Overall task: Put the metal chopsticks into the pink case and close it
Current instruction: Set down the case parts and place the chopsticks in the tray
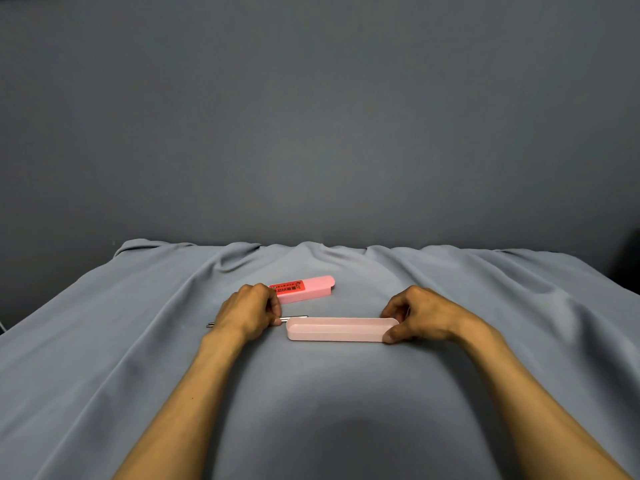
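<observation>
Left hand [250,313] clenched on metal chopsticks [293,318], lying flat mid-tabletop, tips just beside pink case tray [337,329]. Right hand [417,315] grips tray's right end. Pink lid [304,289] with red label lies apart, toward far edge. Grey cloth [138,341] covers tabletop.

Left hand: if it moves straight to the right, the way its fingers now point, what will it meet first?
Most likely the left end of the open pink tray. The left hand grips the metal chopsticks, whose tips already lie just behind that end, so depth is unclear.
</observation>
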Tool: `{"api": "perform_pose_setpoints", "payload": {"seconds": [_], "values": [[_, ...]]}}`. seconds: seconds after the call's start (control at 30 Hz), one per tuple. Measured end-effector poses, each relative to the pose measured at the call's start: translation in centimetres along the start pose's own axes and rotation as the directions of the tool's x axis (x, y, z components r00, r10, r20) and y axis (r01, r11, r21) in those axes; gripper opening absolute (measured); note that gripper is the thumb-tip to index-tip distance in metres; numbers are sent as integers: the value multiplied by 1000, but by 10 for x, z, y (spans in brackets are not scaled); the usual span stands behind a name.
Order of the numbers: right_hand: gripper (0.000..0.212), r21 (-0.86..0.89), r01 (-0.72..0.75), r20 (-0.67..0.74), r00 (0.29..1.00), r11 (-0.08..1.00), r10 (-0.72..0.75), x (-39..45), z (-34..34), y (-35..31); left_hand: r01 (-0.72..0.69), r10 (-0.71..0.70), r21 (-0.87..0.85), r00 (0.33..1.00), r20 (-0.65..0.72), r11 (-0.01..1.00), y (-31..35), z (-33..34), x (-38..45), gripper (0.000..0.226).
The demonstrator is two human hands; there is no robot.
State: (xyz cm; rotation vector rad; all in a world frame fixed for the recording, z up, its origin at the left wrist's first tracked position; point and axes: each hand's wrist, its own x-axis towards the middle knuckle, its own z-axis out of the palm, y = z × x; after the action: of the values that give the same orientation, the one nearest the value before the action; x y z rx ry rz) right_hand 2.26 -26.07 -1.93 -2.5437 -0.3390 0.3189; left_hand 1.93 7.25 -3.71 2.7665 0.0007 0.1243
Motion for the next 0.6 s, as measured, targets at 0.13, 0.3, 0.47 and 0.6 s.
{"api": "perform_pose_setpoints", "payload": {"seconds": [0.13,0.3,0.47,0.6], "values": [[38,11,-9,2,1000,1000,9,-1,0,-1,-3,4,-20,1000,30,1000,0,-1,1,15],[39,12,-13,6,1000,1000,13,-2,0,-2,-2,7,-72,998,65,997,-3,-2,2,16],[38,12,-25,0,1000,1000,25,-4,0,-3,7,-2,-64,997,83,998,-1,-3,0,15],[39,15,-29,-1,1000,999,29,-5,-1,-6,14,-11,-26,995,94,1000,-1,-3,-1,12]]}}
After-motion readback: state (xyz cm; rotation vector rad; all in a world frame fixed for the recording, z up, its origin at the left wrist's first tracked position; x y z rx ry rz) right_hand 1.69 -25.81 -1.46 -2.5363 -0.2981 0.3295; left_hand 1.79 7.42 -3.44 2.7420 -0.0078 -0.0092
